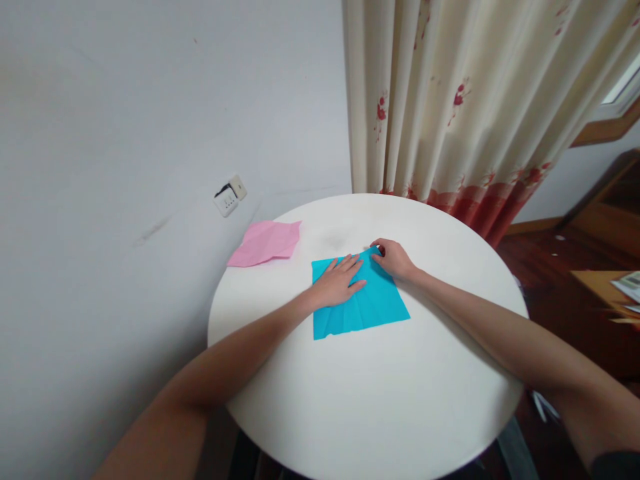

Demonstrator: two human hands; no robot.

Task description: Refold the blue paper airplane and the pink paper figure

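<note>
Pressing: both hands down on a blue paper sheet (367,303) on a round white worktop (380,400).
L hand (337,281): open, palm flat on the sheet, fingers (350,265) spread & pointing toward the far edge; covers the sheet's upper-left part.
R hand (395,258): curled, fingertips (379,251) pinching/pressing the sheet's far corner; whether the paper is truly gripped between fingers, can't tell.
Hands rel.: near each other, not touching; L fingertips just beside the R fingertips at the far edge.
Blue sheet: roughly square, lies flat w/ fold creases running across it; sits approx. mid-worktop, slightly toward the far side; near edge & right corner free of the hands.
Arms: both bare forearms reach in from the bottom of the view, L from lower left, R from lower right.
Pink paper (266,243): creased sheet, lies at the worktop's far-left rim, well apart from the blue sheet, partly overhanging the edge.
Wall (125,167): grey-white, left & behind; wall socket (230,196) just above the pink paper.
Curtain (470,100): cream w/ red flower print, red band at hem, hangs behind the worktop's far right.
Floor (550,267): dark wood, right side.
</note>
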